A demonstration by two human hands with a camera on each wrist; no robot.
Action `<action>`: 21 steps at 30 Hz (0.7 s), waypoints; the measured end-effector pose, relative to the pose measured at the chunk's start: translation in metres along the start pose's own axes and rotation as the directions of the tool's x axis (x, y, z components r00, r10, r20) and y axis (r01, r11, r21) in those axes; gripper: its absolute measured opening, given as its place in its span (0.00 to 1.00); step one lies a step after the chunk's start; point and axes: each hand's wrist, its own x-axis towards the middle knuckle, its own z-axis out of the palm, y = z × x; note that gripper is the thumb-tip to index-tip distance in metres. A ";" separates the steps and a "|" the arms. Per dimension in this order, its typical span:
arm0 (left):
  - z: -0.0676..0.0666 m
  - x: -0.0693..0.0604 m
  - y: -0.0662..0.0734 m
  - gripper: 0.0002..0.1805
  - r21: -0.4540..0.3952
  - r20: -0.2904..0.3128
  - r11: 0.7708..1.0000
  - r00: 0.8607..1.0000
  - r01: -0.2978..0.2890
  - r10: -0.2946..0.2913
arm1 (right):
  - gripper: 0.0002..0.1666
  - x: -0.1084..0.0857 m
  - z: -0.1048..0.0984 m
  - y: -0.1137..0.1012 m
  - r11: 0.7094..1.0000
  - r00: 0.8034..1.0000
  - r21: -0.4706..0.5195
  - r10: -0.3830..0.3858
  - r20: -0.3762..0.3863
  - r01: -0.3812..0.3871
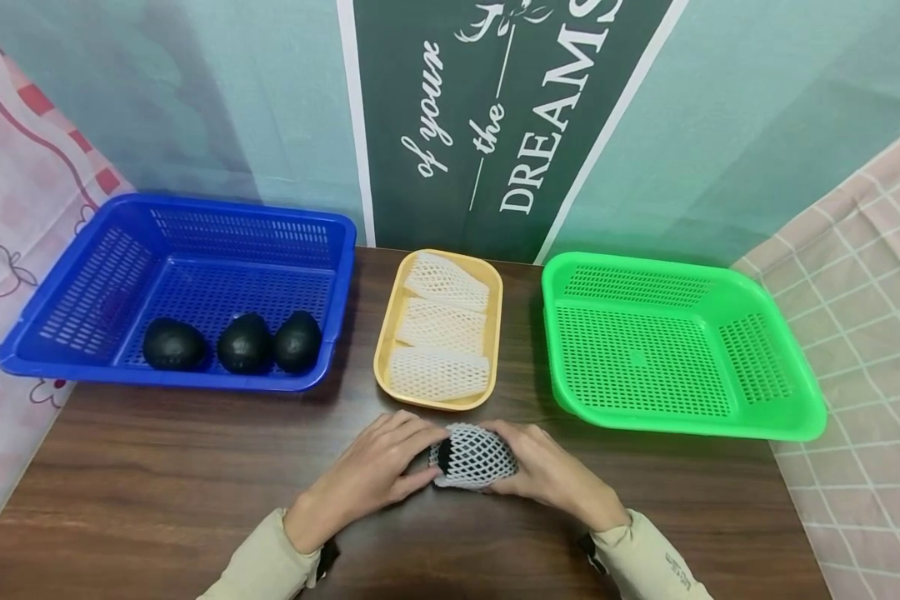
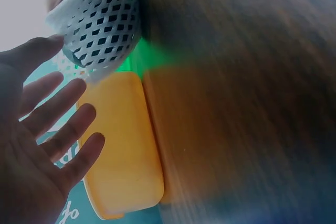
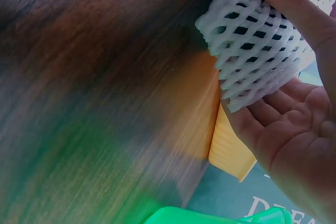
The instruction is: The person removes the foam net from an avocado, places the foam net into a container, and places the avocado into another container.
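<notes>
In the head view, a dark avocado sits mostly inside a white foam net sleeve, its dark skin showing at the left end. My right hand grips the sleeved avocado from the right. The right wrist view shows the thumb over the foam net and the fingers beneath it. At the other end is my left hand, its thumb and fingertips by the sleeve's edge. In the left wrist view, the left fingers are spread and fairly straight, the thumb tip at the net.
A blue basket at the left holds three dark avocados. Beyond my hands, a yellow tray carries three flat foam nets. A green basket stands at the right. Cloth-covered walls border the wooden table.
</notes>
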 end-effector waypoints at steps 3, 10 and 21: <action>0.000 0.000 0.001 0.28 0.000 0.037 1.000 0.999 0.009 -0.009 | 0.39 0.000 0.000 0.000 1.000 1.000 -0.005 -0.006 -0.004 0.006; 0.000 -0.001 0.001 0.34 -0.014 0.123 0.998 0.991 0.054 -0.051 | 0.36 0.001 0.000 0.001 1.000 1.000 -0.014 -0.018 -0.005 0.018; 0.006 0.002 0.002 0.40 -0.019 0.187 0.996 0.979 0.088 -0.083 | 0.31 0.002 0.002 0.003 1.000 1.000 0.002 -0.008 0.004 0.008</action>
